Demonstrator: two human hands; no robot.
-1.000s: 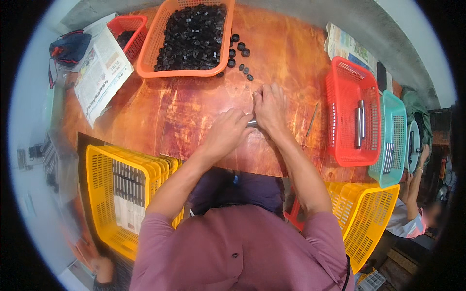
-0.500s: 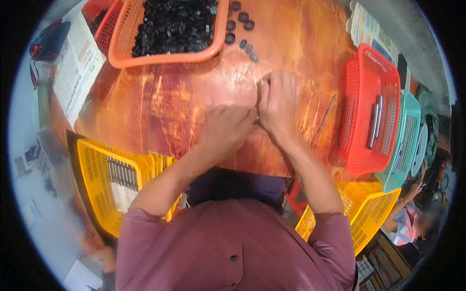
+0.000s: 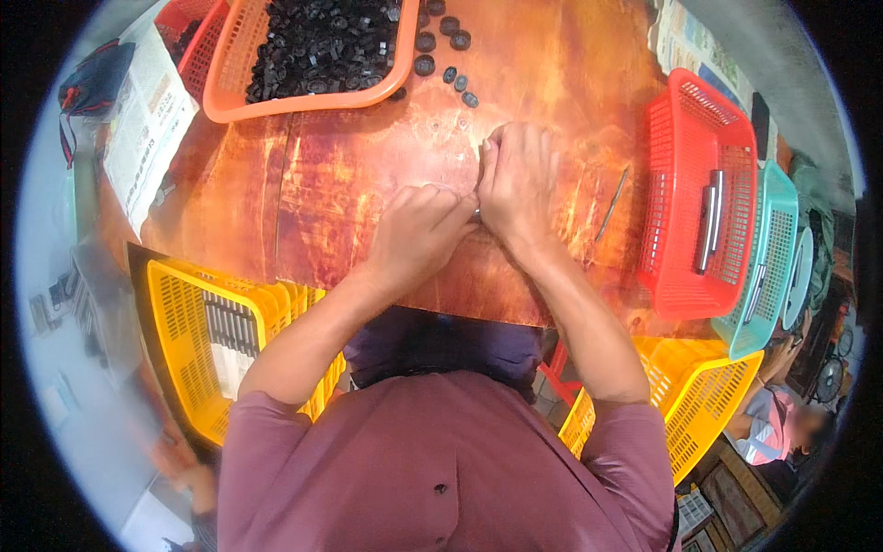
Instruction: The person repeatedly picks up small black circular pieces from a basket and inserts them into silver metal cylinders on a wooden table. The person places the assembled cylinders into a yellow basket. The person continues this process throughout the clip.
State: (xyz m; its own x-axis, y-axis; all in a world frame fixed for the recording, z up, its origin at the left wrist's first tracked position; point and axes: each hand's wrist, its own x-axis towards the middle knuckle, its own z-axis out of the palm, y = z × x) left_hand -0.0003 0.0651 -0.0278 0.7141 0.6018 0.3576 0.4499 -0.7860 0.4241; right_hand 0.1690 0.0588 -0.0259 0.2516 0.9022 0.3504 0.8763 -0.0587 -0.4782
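Observation:
Both hands meet over the middle of the wooden table, close to my body. My left hand (image 3: pixel 416 228) is closed, its thumb and forefinger pinched toward the right hand. Beside it, touching or nearly so, my right hand (image 3: pixel 518 189) is also closed, fingers curled down. A small shiny bit of something (image 3: pixel 476 213) shows between the two; the rest is covered by my fingers, so its kind stays hidden. Beyond the hands lie several small round black parts (image 3: pixel 451 26). To the right of my right hand rests a thin metal rod (image 3: pixel 612 204).
An orange basket (image 3: pixel 313 103) full of black parts stands at the far left, by a newspaper (image 3: pixel 147 129). At right are a red basket (image 3: pixel 655 230) with metal bars (image 3: pixel 709 221) and a green basket (image 3: pixel 782 216). Yellow crates (image 3: pixel 175 340) flank me; a person (image 3: pixel 768 423) sits far right.
The whole view has shifted slightly. My hands stay together at the same spot on the table, with the left fingers turned a little.

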